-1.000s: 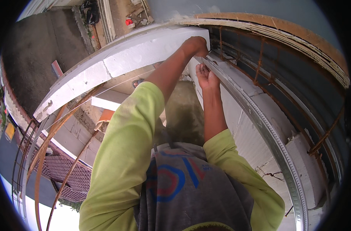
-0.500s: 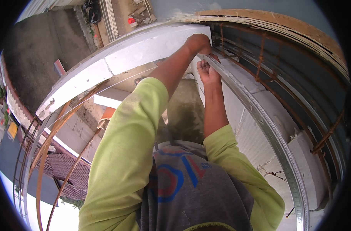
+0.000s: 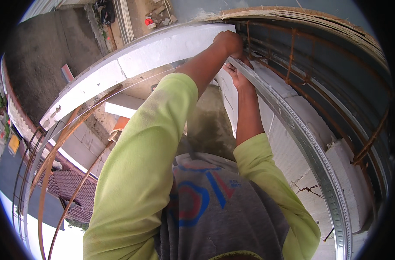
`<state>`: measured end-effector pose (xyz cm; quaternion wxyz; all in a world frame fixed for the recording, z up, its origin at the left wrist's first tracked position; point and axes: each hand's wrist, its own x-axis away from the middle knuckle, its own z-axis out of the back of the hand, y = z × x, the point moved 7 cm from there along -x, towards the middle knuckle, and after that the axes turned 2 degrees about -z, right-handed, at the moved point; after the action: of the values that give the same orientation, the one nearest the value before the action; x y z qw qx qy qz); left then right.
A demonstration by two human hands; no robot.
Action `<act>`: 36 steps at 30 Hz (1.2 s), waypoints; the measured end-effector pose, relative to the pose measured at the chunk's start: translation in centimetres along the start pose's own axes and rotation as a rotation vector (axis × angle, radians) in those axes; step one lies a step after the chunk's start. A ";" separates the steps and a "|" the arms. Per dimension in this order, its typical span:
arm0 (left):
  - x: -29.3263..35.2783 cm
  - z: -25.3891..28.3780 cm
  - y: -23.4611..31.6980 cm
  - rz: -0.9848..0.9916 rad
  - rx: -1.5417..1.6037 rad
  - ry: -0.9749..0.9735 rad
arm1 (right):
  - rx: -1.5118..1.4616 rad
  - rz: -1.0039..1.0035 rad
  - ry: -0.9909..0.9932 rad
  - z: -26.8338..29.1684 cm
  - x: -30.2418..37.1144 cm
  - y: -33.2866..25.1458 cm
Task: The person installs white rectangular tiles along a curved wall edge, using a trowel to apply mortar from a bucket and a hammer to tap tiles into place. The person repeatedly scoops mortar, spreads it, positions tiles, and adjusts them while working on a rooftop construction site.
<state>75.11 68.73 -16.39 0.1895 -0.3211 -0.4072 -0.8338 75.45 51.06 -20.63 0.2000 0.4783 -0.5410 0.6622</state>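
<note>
A long grey metal channel (image 3: 288,112) with a perforated edge runs along the top of the white block wall on my right, from its far corner toward me. My right hand (image 3: 240,78) is closed around the channel from below, near its far end; several fingers show on its left side. Just beyond, my left hand (image 3: 229,42) bends down over the corner at the end of the far white block wall (image 3: 162,50). Its back faces up and its fingers are hidden, so I cannot see what it holds.
Rusty reinforcing bars (image 3: 291,56) stand along the right side, with wooden boards (image 3: 301,17) beyond. A thin string (image 3: 119,97) stretches along the far wall. Bent strips (image 3: 47,173) and a tiled roof (image 3: 71,190) lie left. A wire tie (image 3: 308,189) sticks out of the right wall.
My right hand has shifted slightly right along the channel, its fingers showing less. My left hand has moved slightly up and right, and the view has tilted a little.
</note>
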 end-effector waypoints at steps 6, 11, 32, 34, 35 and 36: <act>-1.0 -0.9 -0.1 -0.035 -0.031 -0.025 | 0.085 -0.015 -0.060 0.3 -0.7 -0.2; -1.4 -1.4 -1.3 -0.018 0.052 -0.064 | 0.020 -0.188 0.038 -1.1 0.5 -1.4; 12.5 -12.0 -2.4 0.026 1.140 0.410 | 0.117 -0.020 0.176 1.4 2.7 2.3; 13.3 -8.7 -3.4 0.078 1.059 0.535 | 0.132 0.164 0.230 -1.2 4.3 -0.6; 13.6 -7.5 -3.7 0.100 1.013 0.594 | 0.147 0.187 0.202 -1.1 4.0 -0.7; 13.7 -6.1 -3.8 0.064 0.856 0.711 | 0.166 0.213 0.170 -1.1 3.5 -1.0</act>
<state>60.64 65.35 -11.91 0.4539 0.0734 -0.6105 -0.6448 74.16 51.48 -17.07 0.1335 0.3755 -0.5133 0.7601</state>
